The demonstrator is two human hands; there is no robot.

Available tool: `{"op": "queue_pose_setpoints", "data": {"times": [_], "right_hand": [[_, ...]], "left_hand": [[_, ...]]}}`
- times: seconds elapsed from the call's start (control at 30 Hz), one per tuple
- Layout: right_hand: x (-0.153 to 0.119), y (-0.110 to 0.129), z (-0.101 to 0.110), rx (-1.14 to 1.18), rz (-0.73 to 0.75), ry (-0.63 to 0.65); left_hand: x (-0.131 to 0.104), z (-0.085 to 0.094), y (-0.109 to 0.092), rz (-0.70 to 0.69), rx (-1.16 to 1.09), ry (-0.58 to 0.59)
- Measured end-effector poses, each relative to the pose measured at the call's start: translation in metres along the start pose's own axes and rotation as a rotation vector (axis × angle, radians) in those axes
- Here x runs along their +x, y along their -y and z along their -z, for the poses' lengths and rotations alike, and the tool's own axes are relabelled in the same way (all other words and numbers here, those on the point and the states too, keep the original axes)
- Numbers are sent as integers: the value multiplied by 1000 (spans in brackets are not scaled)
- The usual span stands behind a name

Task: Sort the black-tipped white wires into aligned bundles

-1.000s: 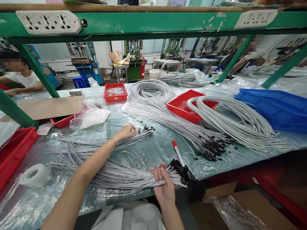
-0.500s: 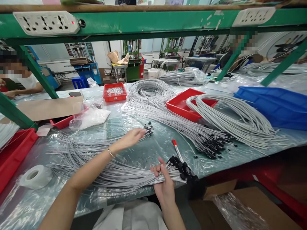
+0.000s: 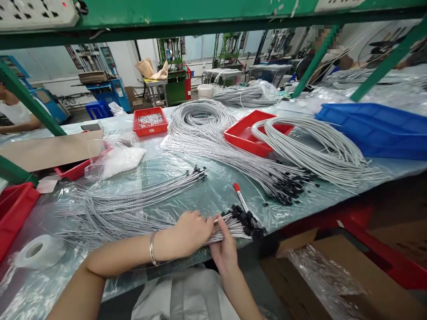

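A thick bundle of grey cables (image 3: 235, 229) with black connectors (image 3: 248, 222) lies at the table's front edge. My right hand (image 3: 225, 242) is wrapped round it from below, just left of the connectors. My left hand (image 3: 192, 232), with a bracelet at the wrist, rests over the same bundle, its fingertips pressed together beside my right thumb; what they pinch is too small to make out. Behind my left hand lies a smaller cable bundle (image 3: 167, 183) with black ends. A red-capped marker (image 3: 241, 198) sits just behind the connectors.
Behind are a red tray of small metal parts (image 3: 150, 121), coiled cables (image 3: 202, 118), another red tray (image 3: 248, 133) and a blue bin (image 3: 373, 129). A tape roll (image 3: 40, 251) lies left, an open carton (image 3: 320, 275) right. People sit beyond the green frame (image 3: 200, 15).
My left hand has moved from the smaller bundle's black ends down and right to the bundle in my right hand. The view has tilted downward and shifted slightly right.
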State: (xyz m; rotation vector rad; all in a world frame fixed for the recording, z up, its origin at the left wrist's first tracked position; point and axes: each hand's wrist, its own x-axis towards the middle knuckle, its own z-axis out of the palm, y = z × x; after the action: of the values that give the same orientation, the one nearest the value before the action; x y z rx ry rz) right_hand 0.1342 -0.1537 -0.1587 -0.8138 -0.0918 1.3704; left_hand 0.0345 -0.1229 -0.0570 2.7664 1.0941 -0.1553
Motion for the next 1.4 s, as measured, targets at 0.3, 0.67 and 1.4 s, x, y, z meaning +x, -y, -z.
{"op": "queue_pose_setpoints", "data": {"times": [0.3, 0.67, 1.4], "right_hand": [[3, 6, -1, 143, -130, 14], [2, 5, 2, 60, -58, 151], [2, 1, 5, 67, -73, 165]], "left_hand": [[75, -8, 171, 526, -159, -184], [82, -46, 205, 448, -393, -220], [67, -23, 227, 755, -188, -221]]}}
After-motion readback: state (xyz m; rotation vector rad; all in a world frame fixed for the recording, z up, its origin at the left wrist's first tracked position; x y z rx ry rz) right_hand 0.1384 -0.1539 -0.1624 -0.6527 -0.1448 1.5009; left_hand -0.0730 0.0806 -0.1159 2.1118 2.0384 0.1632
